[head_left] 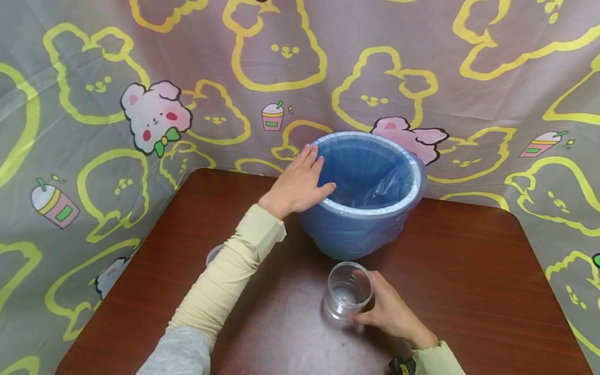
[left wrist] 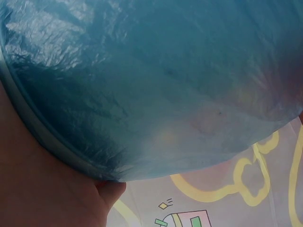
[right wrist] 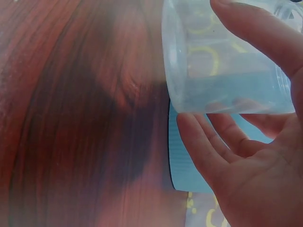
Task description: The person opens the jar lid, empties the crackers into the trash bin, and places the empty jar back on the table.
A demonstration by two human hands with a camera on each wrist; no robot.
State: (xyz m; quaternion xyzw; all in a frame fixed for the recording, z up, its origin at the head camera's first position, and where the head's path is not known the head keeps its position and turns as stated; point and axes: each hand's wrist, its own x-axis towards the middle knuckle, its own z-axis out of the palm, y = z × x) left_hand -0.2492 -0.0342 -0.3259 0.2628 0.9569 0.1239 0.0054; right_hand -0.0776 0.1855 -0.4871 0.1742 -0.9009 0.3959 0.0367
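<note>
Standing over the brown wooden table, the person is laying the left hand flat on the near-left rim of the blue bin, fingers straight and spread along the edge with the thumb hooking just inside. The right hand is curling its fingers round a clear plastic cup, which is sitting on the table just in front of the bin. From the head view the cup is looking upright and empty; the right wrist view is showing it close, with a finger lying over its wall and other fingers below, hardly touching. The left wrist view is showing only the crinkled blue liner bag stretched over the bin's side, and a bit of the hand beneath. Another clear cup is peeking out from behind the left forearm, mostly hidden by the cream sleeve. A grey cloth with yellow bear outlines is hanging behind and around the table. Bare tabletop is lying open to the right of the bin and cup.
</note>
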